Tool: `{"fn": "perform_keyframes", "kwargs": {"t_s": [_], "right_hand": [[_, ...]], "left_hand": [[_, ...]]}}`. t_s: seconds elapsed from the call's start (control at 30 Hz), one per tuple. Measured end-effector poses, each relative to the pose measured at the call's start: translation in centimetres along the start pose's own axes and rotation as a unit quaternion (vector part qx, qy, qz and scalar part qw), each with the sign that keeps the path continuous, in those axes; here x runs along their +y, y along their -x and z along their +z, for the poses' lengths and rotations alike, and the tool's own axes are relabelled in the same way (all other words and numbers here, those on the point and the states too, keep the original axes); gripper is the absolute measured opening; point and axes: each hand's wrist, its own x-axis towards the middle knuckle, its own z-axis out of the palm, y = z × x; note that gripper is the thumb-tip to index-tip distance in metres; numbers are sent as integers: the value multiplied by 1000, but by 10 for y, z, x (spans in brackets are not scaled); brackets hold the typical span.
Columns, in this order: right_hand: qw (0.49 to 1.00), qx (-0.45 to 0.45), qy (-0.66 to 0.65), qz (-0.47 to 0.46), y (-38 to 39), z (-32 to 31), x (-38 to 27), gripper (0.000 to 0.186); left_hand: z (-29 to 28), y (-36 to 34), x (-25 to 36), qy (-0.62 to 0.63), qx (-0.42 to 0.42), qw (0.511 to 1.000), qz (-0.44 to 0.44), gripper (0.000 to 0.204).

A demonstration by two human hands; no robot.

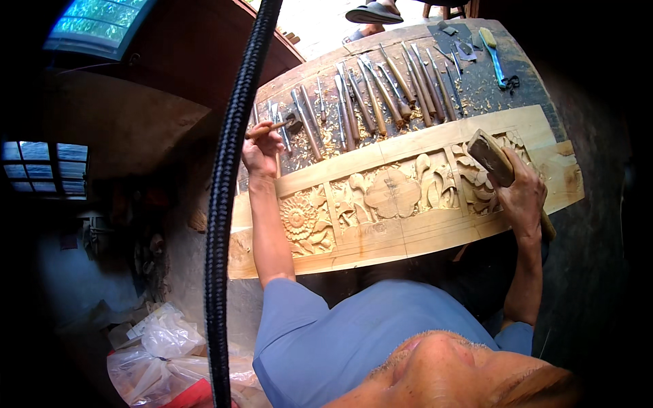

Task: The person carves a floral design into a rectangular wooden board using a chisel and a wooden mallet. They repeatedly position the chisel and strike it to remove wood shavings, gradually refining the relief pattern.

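Short-sleeved blue shirt, plain and loose, sleeves ending above the elbows; forearms and both hands bare.

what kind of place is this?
Likely a woodcarving workshop: a long carved floral panel on a workbench, a row of chisels amid wood shavings, and a wooden mallet in the right hand.

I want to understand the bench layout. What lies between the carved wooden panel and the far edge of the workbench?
In the head view, a row of carving chisels lies there among wood shavings, beyond the carved wooden panel. The left hand holds one chisel at that row's left end.
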Motion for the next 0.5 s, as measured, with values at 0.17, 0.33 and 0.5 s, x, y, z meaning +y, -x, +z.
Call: {"fn": "perform_keyframes", "kwargs": {"t_s": [0.17, 0.33, 0.5], "right_hand": [[1000, -2, -4, 19, 0, 2, 0, 56], [999, -10, -4, 33, 2, 0, 12, 57], [999, 50, -12, -11, -3, 2, 14, 50]], "left_hand": [[21, -19, 21, -28, 18, 999, -11, 35], [39, -43, 5, -143, 80, 982, 95, 24], [30, -49, -20, -299, 144, 939, 92, 8]]}}
